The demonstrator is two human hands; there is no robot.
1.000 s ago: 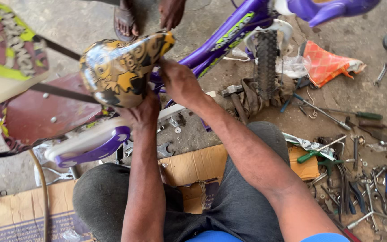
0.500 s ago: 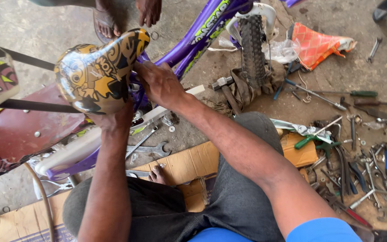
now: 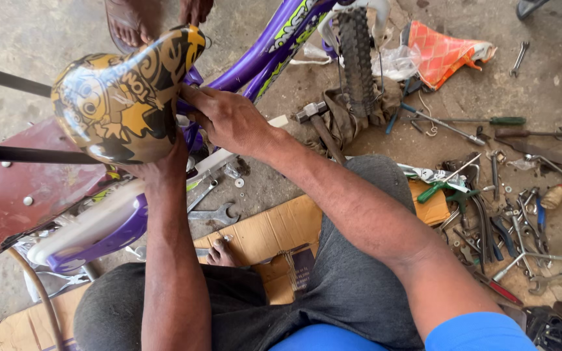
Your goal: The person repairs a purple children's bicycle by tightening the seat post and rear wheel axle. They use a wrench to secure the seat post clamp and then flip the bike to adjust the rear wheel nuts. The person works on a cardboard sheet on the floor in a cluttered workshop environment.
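Observation:
A yellow and black patterned bicycle saddle sits atop a small purple bicycle frame. My left hand reaches up under the saddle's near side and grips it from below; most of the fingers are hidden by the saddle. My right hand is curled around the post area just beneath the saddle's right edge, against the purple frame. What it grips is hidden under the fingers.
An open-ended spanner lies on the concrete by flattened cardboard. A hammer rests near the knobby tyre. Several tools are scattered right, with an orange cloth. Another person's foot stands at top.
The view has shifted so the saddle and both hands sit further right and lower. Both hands keep their hold at the saddle; the right hand has closed in tighter under it.

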